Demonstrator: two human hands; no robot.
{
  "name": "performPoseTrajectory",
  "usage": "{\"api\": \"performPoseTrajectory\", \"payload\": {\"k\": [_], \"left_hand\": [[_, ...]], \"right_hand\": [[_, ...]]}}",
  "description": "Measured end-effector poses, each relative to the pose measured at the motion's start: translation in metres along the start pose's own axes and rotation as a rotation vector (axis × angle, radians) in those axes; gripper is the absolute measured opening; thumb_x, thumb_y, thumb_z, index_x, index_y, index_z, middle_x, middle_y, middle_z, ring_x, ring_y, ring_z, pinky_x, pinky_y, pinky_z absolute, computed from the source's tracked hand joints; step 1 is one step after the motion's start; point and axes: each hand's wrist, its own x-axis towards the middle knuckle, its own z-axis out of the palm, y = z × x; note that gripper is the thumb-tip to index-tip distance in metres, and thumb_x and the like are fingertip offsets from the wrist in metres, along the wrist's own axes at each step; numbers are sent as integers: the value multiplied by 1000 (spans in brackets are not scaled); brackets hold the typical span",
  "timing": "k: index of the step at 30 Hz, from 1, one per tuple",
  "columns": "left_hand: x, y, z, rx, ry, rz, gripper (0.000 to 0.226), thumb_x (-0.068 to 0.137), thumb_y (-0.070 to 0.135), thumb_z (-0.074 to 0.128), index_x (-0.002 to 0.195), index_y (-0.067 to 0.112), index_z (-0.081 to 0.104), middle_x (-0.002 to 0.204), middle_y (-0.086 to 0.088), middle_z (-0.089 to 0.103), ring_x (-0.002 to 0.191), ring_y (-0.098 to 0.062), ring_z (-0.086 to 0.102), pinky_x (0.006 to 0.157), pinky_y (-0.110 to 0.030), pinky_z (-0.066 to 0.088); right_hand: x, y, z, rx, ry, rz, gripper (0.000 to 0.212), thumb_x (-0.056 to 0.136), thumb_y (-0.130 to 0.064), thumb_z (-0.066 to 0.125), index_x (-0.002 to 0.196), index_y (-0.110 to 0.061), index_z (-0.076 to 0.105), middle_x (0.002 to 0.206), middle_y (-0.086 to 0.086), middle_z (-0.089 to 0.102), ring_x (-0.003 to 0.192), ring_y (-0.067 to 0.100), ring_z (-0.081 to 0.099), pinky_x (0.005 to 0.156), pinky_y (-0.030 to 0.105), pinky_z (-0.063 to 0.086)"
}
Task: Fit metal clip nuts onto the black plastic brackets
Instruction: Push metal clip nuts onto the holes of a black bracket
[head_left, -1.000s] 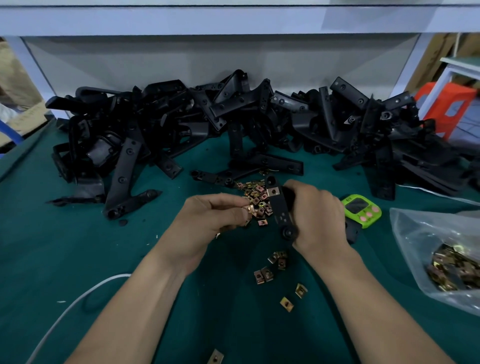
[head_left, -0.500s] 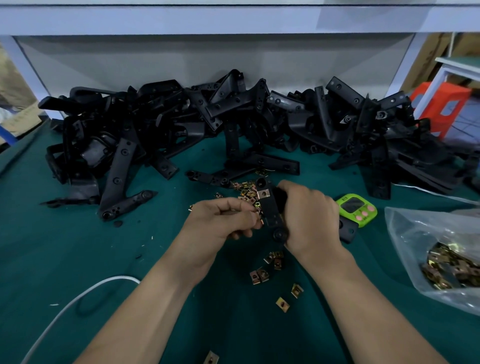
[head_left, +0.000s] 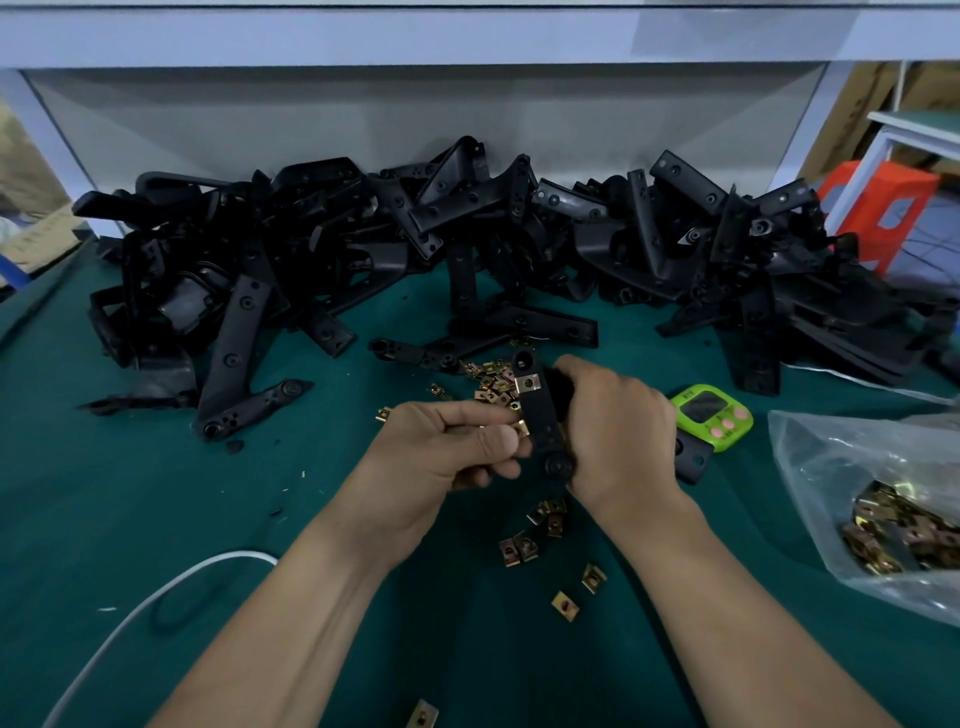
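My right hand (head_left: 618, 431) grips a black plastic bracket (head_left: 540, 421) held upright over the green mat. One metal clip nut (head_left: 528, 384) sits clipped on the bracket's upper part. My left hand (head_left: 441, 452) pinches a second clip nut (head_left: 521, 428) between thumb and forefinger, right against the bracket's left edge at mid-height. Several loose clip nuts (head_left: 491, 382) lie on the mat behind the hands, and more loose clip nuts (head_left: 540, 535) lie in front of them.
A large pile of black brackets (head_left: 467, 249) stretches across the back of the table. A green timer (head_left: 711, 413) sits right of my right hand. A clear bag of clip nuts (head_left: 883, 499) lies at the right edge. A white cable (head_left: 156, 597) curves at the lower left.
My left hand has brought the pinched clip nut rightwards up to the bracket's edge. The right hand and bracket have stayed almost in place.
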Motion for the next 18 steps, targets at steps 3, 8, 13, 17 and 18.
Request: {"api": "performPoseTrajectory", "payload": {"k": [3, 8, 13, 17, 18], "left_hand": [[0, 0, 2, 25, -22, -6, 21, 60, 31, 85, 78, 22, 83, 81, -8, 77, 65, -11, 70, 53, -17, 49], [0, -2, 4, 31, -23, -26, 14, 62, 26, 84, 75, 20, 82, 77, -11, 77, 61, -12, 69, 52, -17, 50], [-1, 0, 2, 53, -21, -35, 14, 62, 19, 84, 74, 13, 81, 76, -14, 75, 57, -14, 67, 51, -18, 49], [-3, 2, 5, 41, 15, 4, 16, 57, 24, 85, 69, 14, 81, 71, -11, 74, 54, -12, 65, 50, -17, 48], [-4, 2, 7, 35, 21, 15, 17, 55, 26, 85, 68, 15, 80, 70, -10, 74, 54, -12, 64, 50, -17, 48]], "right_hand": [[0, 1, 0, 32, 22, 18, 29, 73, -27, 77, 85, -32, 51, 63, -9, 45, 70, 25, 61, 57, 34, 20], [0, 2, 1, 18, 47, 31, 27, 73, -23, 75, 83, -31, 51, 60, -10, 42, 60, 21, 40, 55, 33, 20], [-2, -2, -1, -50, 32, -9, 34, 68, -20, 80, 87, -31, 54, 64, -10, 43, 64, 24, 59, 56, 31, 22], [-4, -7, -3, -104, 21, -29, 40, 62, -24, 85, 89, -31, 55, 65, -10, 43, 59, 20, 50, 50, 30, 16], [-4, -7, -4, -85, 25, -33, 37, 64, -28, 83, 88, -31, 54, 66, -10, 45, 59, 21, 50, 50, 30, 16]]}}
